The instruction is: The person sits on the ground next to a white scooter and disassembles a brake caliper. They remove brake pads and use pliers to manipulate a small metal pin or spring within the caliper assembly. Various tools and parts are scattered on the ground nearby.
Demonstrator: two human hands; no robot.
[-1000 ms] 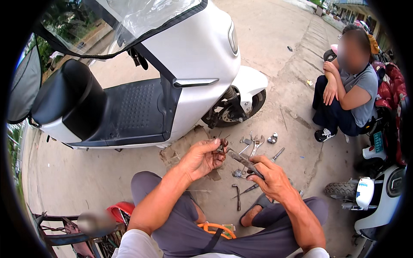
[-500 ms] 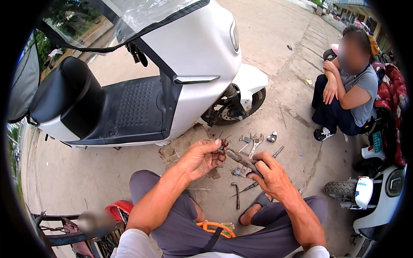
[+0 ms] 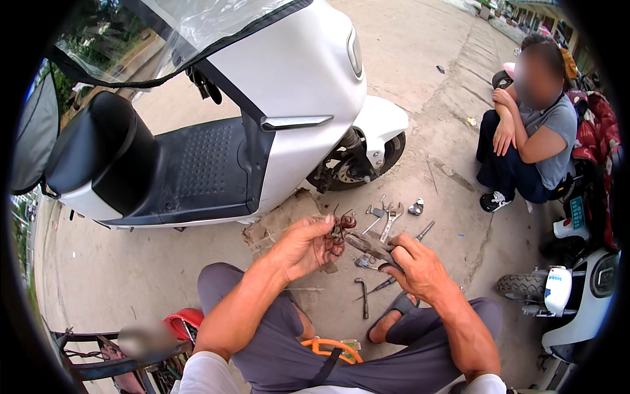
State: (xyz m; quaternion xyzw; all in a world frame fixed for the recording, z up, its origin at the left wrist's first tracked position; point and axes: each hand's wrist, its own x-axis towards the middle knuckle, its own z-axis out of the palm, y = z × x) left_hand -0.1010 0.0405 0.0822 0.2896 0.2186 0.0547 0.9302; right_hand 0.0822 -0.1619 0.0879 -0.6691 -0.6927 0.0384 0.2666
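In front of my knees, my left hand [image 3: 305,244] pinches a small dark greasy part [image 3: 338,230] with thin wire-like ends sticking up; its exact kind is hard to make out. Dark smears cover the fingertips. My right hand [image 3: 418,268] is wrapped round the handles of worn, dirty pliers [image 3: 369,245]. Their jaws point left and lie close beside the part; whether they touch it cannot be told. On the ground just beyond the pliers lies an adjustable wrench [image 3: 392,220]. Below them are an L-shaped wrench [image 3: 362,297] and a screwdriver [image 3: 383,285].
A white scooter [image 3: 302,79] stands ahead and to the left. A person [image 3: 545,131] squats at the right, near another white scooter [image 3: 584,302]. A small metal fitting [image 3: 416,207] lies on the concrete. At lower left is a metal frame [image 3: 98,361] beside a red object [image 3: 184,322].
My left fingers have shifted slightly round the dark part, so more of it shows. The pliers have dropped back a little, and the whole view has moved slightly.
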